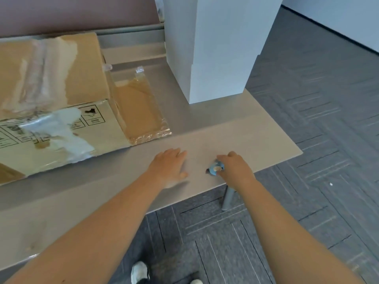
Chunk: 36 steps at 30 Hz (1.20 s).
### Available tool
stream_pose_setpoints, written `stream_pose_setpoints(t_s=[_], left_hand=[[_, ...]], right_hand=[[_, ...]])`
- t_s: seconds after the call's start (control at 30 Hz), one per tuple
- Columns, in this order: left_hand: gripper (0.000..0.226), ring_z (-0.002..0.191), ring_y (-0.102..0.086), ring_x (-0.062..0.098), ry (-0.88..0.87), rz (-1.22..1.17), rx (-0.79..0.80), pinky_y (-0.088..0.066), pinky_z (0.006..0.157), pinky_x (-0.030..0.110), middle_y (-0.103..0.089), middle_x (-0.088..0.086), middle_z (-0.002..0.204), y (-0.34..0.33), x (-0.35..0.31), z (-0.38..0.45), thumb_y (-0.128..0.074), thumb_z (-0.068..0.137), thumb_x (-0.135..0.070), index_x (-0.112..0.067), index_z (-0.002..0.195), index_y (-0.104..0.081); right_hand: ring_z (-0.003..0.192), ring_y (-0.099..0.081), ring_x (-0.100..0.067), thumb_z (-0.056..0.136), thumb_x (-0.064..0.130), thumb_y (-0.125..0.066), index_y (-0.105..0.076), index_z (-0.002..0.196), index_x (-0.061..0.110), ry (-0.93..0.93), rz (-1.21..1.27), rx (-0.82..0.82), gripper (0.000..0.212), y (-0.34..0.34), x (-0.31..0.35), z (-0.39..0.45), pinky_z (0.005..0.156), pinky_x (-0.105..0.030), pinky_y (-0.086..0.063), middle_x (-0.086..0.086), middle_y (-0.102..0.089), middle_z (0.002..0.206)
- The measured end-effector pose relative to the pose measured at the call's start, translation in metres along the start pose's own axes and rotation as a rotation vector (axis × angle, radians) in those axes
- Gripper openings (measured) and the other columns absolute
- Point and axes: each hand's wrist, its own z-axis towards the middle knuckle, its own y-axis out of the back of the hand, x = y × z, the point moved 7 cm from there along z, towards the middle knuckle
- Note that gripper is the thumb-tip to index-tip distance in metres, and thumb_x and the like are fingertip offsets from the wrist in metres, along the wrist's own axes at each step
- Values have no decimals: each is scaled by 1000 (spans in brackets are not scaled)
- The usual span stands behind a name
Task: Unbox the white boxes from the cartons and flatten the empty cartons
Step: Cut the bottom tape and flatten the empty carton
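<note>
A brown carton (53,95) with torn tape and printed handling symbols lies on the left of the beige table (235,128), one end flap (139,111) folded out flat. A tall stack of white boxes (215,48) stands at the table's back right. My left hand (170,167) rests flat on the tabletop, fingers straight, just right of the carton's near corner. Close to the table's front right edge, my right hand (235,169) grips a small blue box cutter (215,169) against the table surface.
Grey patterned carpet (317,140) covers the floor to the right and in front of the table. A metal table leg (227,197) stands under the front edge. My shoes (139,272) show at the bottom. A wall runs behind the table.
</note>
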Motion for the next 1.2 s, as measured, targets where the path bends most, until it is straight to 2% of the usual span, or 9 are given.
stream_pose_setpoints(t_s=[0.13, 0.27, 0.4, 0.5, 0.67, 0.77, 0.93, 1.03, 1.2], left_hand=[[67, 144, -13, 22, 39, -14, -23, -14, 116, 33, -10, 5, 157, 2, 8, -6, -43, 96, -38, -14, 150, -10], [65, 143, -15, 18, 57, 13, -88, -15, 113, 28, -14, 4, 156, 26, 22, -25, -43, 96, -38, -15, 149, -14], [58, 132, -34, 20, 117, 57, -180, -32, 103, 29, -35, 7, 145, 63, 44, -55, -47, 93, -38, -13, 142, -31], [50, 121, -44, 21, 182, 65, -272, -37, 98, 30, -48, 4, 131, 94, 67, -84, -47, 93, -37, -11, 135, -40], [57, 133, -33, 18, 223, 59, -415, -28, 106, 30, -37, 0, 145, 138, 111, -135, -46, 94, -39, -16, 143, -29], [60, 136, -30, 17, 267, 2, -457, -26, 109, 31, -32, -1, 149, 150, 147, -158, -48, 93, -41, -16, 144, -27], [69, 137, -27, 19, 295, -50, -379, -27, 109, 34, -28, -2, 151, 144, 215, -167, -57, 88, -44, -20, 145, -25], [74, 141, -19, 21, 249, -29, -299, -21, 114, 36, -20, 0, 154, 133, 246, -161, -56, 87, -48, -23, 147, -21], [74, 141, -17, 23, 164, 108, -288, -14, 115, 36, -19, 3, 154, 120, 275, -148, -41, 88, -60, -26, 148, -17]], right_hand=[[102, -52, -31, 93, 21, -53, -49, 115, 8, 3, 76, 13, 26, 2, 9, -1, 78, -35, -39, -14, -48, 119], [77, -46, -26, 95, 16, -49, -32, 96, 12, 60, 260, -65, 17, 25, 35, -4, 64, -30, -34, -11, -51, 89], [81, -43, -23, 96, 18, -45, -43, 108, 10, 166, 289, -138, 15, 62, 80, -7, 66, -28, -31, -1, -45, 83], [80, -42, -24, 96, 21, -42, -37, 93, 15, 221, 264, -177, 7, 83, 118, -12, 65, -27, -30, 5, -37, 68], [75, -45, -19, 96, 21, -40, -37, 83, 16, 340, 327, -223, 14, 102, 188, -19, 58, -27, -32, 5, -38, 69], [75, -44, -18, 95, 20, -41, -42, 89, 14, 364, 295, -256, 8, 105, 225, -20, 54, -25, -30, 6, -38, 68], [75, -47, -16, 93, 18, -45, -54, 103, 10, 312, 409, -279, 16, 93, 264, -19, 55, -25, -32, 1, -48, 78], [73, -47, -18, 92, 15, -48, -50, 92, 14, 244, 541, -295, 3, 82, 275, -17, 59, -27, -34, 1, -48, 75], [70, -42, -18, 91, 15, -50, -46, 79, 11, 131, 664, -362, 13, 68, 281, -15, 56, -26, -31, 2, -45, 69]])
